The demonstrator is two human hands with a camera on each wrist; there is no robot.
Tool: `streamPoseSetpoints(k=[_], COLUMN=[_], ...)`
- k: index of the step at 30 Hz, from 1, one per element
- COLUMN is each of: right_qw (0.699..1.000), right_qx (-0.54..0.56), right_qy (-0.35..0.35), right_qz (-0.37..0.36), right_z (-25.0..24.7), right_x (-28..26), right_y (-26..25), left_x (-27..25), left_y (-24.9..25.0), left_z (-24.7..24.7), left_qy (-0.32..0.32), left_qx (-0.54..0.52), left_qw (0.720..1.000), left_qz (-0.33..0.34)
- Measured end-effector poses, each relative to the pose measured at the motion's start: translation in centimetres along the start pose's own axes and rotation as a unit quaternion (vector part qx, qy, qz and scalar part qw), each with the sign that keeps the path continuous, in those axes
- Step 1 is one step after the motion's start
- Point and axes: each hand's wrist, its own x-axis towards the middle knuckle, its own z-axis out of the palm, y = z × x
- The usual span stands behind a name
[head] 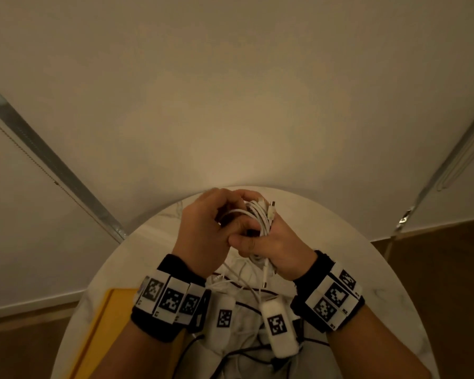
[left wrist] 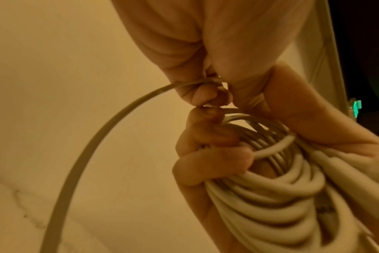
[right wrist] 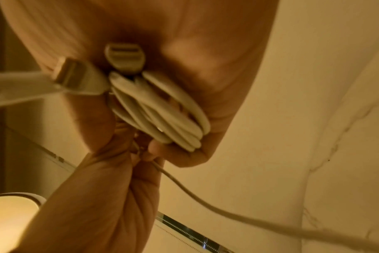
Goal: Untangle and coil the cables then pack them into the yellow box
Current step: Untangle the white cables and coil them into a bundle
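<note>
- No readable words, brand names or numbers anywhere.
- Black-and-white square code markers on white wristband blocks, left wrist, and, right wrist; patterns only, tiny marks beside them too small to read.
- Same kind of marker on two white capsule units lower down.

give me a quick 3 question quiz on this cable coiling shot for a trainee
1. True or false: the white cable coil is wound round the right hand.
2. What does the left hand pinch? A) a loose cable strand B) the yellow box C) nothing
3. Fill in: the yellow box sits on the table to the person's ____.

Key: 1 true; 2 A; 3 left
</note>
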Motion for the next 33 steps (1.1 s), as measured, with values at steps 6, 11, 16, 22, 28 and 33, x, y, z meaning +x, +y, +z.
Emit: streamPoseSetpoints(k=[6,11,16,22,28,33], right_qw=[0.999,0.997,0.994,0.987,0.957,0.949], right_qx=[0.037,0.049,0.072,0.138,0.259,0.262], right_qy=[0.038,0.055,0.084,0.084,0.117,0.167], right_qz=[-0.003,-0.006,-0.003,-0.03,-0.055,-0.058], right_z=[2.6,4.5,6.9,8.5,9.6,10.0], right_x=[-1.7,-3.2,-4.7,-6.6,-8.5,-9.6], right_y=[-0.9,-1.7,-2.7,-3.3,-4.2,-4.9], left_x=[-0.7,-2.3,-4.0,-6.2,-8.5,-10.7], left_y=[2.7,3.8,5.4,8.4,9.9,11.7], left_z=[-2.2,-4.0,-5.6,-6.2,-7.1,-7.3], left_qy=[-0.016,-0.03,-0.046,-0.031,-0.076,-0.166], left_qx=[0.057,0.164,0.226,0.197,0.18,0.141], left_qw=[0.994,0.978,0.963,0.975,0.977,0.97], left_qz=[0.091,0.127,0.139,0.096,0.091,0.103])
